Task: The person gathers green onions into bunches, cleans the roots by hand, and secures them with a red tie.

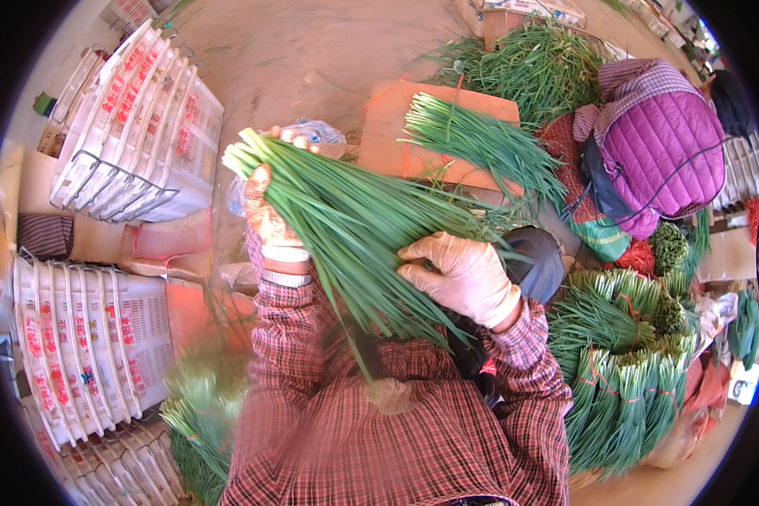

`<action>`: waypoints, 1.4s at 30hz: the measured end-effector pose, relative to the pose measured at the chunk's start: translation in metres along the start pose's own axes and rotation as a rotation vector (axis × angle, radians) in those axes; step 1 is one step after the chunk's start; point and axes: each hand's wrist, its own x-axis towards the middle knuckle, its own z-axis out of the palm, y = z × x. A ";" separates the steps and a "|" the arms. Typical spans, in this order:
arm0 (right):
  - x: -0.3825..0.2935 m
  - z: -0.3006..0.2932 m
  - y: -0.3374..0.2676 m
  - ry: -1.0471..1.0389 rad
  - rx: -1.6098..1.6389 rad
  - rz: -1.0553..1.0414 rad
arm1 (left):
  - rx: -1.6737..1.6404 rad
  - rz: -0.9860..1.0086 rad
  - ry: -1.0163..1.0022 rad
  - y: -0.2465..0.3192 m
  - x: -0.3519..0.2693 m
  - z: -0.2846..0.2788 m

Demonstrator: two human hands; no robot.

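Observation:
My left hand (269,205), in a soiled glove, grips a large loose bunch of green Chinese chives (354,215) near its pale cut ends. The leaves fan out down to the right across my lap. My right hand (462,275), in a pale thin glove, lies at the leafy side with thumb and forefinger against the leaves; whether it grips any is hard to tell. Beyond them, another bunch of chives (474,139) lies on an orange-brown board (379,120), with a red tie strand under and beside it.
White plastic crates (139,126) are stacked at the left, with more crates (95,348) below. Tied chive bundles (626,392) stand at the right. A co-worker in a purple quilted vest (664,145) bends beside a heap of loose greens (531,69). More bundles (202,436) lie lower left.

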 end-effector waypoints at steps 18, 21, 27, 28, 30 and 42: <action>-0.035 -0.062 0.030 0.026 0.721 0.240 | -0.059 -0.021 -0.067 0.075 -0.005 -0.071; -0.042 -0.069 0.027 0.022 0.745 0.320 | 0.048 -0.207 -0.116 0.099 -0.005 -0.086; -0.041 -0.050 0.013 0.094 0.545 0.160 | 0.127 -0.132 -0.084 0.097 -0.004 -0.100; -0.040 -0.043 0.013 0.092 0.576 0.202 | 0.146 -0.125 -0.086 0.092 -0.004 -0.096; -0.038 -0.031 0.015 0.151 0.487 0.119 | 0.150 -0.095 -0.082 0.085 -0.006 -0.088; -0.009 -0.024 -0.005 -0.033 0.697 0.642 | 0.060 0.121 0.017 0.062 -0.011 -0.060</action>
